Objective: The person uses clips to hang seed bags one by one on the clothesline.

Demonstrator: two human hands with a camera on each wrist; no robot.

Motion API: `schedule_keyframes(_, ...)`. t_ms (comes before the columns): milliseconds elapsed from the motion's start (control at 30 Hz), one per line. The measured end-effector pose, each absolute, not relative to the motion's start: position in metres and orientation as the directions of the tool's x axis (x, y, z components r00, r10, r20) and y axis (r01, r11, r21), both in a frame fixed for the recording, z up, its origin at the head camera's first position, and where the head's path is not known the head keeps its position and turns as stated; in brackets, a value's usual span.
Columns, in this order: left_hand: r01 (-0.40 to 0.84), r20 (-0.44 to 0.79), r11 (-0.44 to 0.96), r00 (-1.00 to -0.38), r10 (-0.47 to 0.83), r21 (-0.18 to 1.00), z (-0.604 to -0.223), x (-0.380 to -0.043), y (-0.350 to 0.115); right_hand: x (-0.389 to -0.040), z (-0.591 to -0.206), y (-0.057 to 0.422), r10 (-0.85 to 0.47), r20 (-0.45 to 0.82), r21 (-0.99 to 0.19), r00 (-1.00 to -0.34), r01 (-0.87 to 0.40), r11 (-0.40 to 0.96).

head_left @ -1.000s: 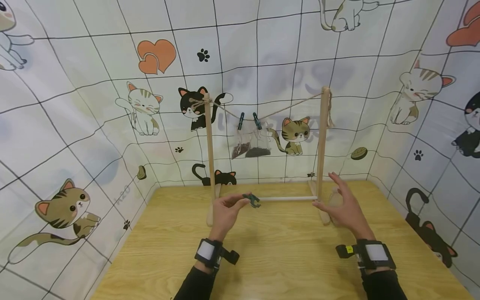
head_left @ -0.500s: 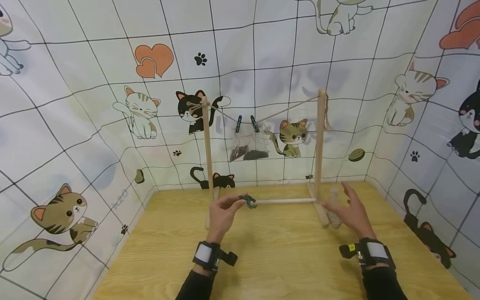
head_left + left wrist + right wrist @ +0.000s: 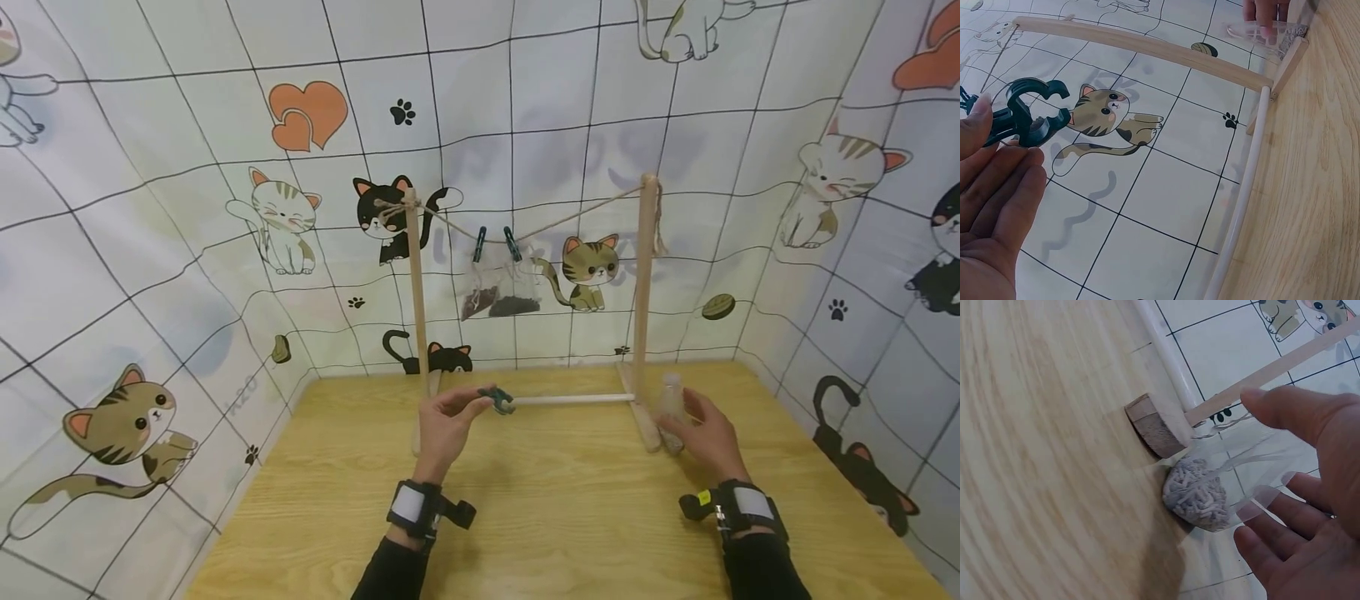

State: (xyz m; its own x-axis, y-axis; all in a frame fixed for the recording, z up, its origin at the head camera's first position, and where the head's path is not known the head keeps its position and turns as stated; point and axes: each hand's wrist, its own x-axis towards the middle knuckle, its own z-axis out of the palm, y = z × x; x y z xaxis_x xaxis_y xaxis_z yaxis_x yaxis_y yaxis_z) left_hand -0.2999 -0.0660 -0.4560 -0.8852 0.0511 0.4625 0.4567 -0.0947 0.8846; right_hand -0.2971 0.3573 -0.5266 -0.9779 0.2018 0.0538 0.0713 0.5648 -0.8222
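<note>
My left hand pinches a dark green plastic clothes peg between thumb and fingers, its curved jaws pointing away from the fingertips. On the right, my right hand has its thumb and fingers round a small clear bag standing on the table. Pale, short, curled pieces fill the bag's bottom, and its upper part is see-through. Two other green pegs hang from a twine line, gripping clear bags with brown contents and black contents.
A wooden post on the right and another post on the left carry the twine. A white rod joins their feet. The right foot stands close beside the bag. Behind the wooden table hangs a cat-print sheet.
My right hand, spread wide beside the bag earlier, has closed its thumb and fingers round it. The left hand still holds the peg in nearly the same place.
</note>
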Motion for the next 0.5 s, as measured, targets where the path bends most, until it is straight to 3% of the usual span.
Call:
schedule_keyframes(233, 0.464, 0.471, -0.108, -0.880, 0.060, 0.879, -0.456, -0.299, -0.064, -0.294, -0.534, 0.353, 0.275, -0.010, -0.844, -0.961, 0.155, 0.513)
schedule_keyframes(500, 0.476, 0.483, -0.109, -0.874, 0.049, 0.873, -0.456, -0.299, -0.064, -0.294, -0.548, 0.352, 0.322, 0.049, -0.816, -0.945, 0.148, 0.559)
